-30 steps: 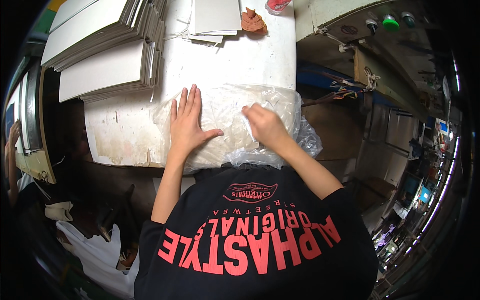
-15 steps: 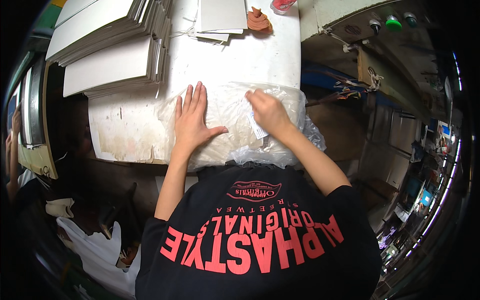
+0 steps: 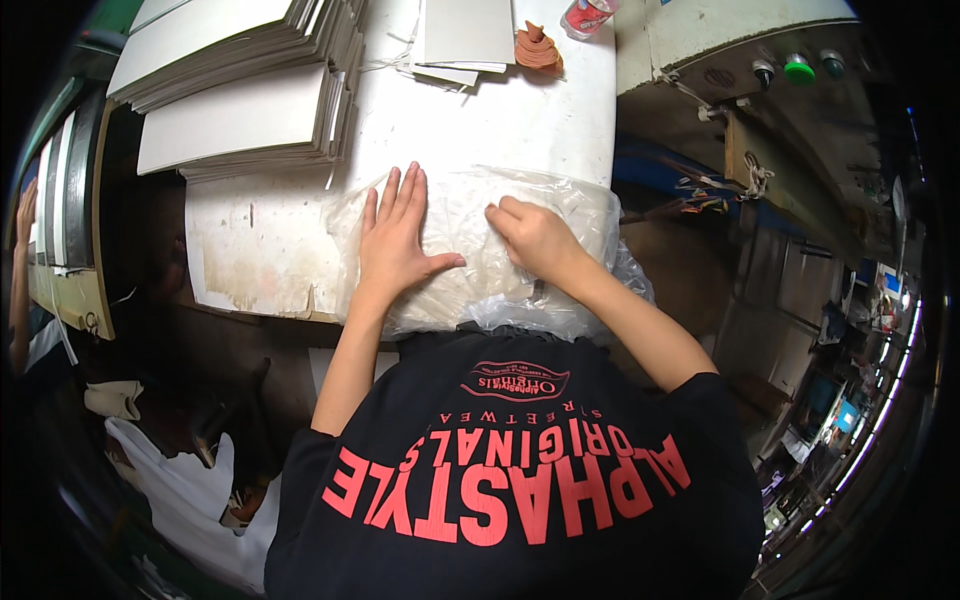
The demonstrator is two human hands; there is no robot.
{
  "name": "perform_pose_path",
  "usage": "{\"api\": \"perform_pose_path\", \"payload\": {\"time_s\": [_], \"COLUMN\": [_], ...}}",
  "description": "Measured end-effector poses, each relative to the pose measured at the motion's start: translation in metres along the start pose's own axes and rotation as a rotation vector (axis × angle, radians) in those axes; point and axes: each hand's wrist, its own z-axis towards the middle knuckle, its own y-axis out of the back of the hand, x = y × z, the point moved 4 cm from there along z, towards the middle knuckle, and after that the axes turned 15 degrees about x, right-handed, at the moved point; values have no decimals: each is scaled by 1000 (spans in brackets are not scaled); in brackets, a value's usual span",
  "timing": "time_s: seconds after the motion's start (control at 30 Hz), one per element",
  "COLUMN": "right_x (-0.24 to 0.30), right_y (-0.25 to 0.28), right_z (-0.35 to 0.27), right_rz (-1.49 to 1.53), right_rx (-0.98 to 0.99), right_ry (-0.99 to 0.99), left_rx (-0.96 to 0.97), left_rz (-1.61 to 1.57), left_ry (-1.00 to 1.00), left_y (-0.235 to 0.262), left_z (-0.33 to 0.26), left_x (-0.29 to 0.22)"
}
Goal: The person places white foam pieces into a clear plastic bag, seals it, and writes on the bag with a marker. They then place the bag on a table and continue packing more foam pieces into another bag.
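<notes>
A clear, wrinkled plastic bag (image 3: 465, 215) lies flat along the front edge of the white table, close to my body. My left hand (image 3: 393, 245) rests palm down on the bag's left part, with fingers stretched and thumb pointing right. On its right part, my right hand (image 3: 537, 238) is closed in a fist-like grip against the plastic. What its fingers hold, if anything, is hidden. Loose folds of the bag bunch up beside my right forearm and hang over the table's right edge.
Tall stacks of white board sheets (image 3: 235, 120) stand at the table's left. Further back are a smaller pile of white sheets (image 3: 465, 35), a brownish-orange coiled bundle (image 3: 538, 50) and a plastic bottle (image 3: 588, 17). Another person's arm (image 3: 22, 270) shows at the far left.
My right hand has shifted slightly left over the bag, and the white label seen under it before is now out of sight. My left hand stays flat. The whole view has shifted slightly.
</notes>
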Motion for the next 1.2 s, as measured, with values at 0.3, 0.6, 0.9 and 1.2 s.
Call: {"api": "perform_pose_path", "payload": {"time_s": [0.3,0.6,0.9,1.2], "right_x": [26,17,32,8], "right_y": [-4,-5,-11,-5], "right_z": [15,8,-3,-33], "right_rz": [-15,13,-9,6], "right_rx": [189,163,149,-131], "right_ry": [129,122,123,-153], "left_rx": [8,27,43,38], "left_rz": [-5,36,28,50], "left_ry": [-9,-15,-4,-2], "left_y": [-2,-3,-2,-4], "left_z": [1,1,1,1], "left_x": [3,5,4,4]}}
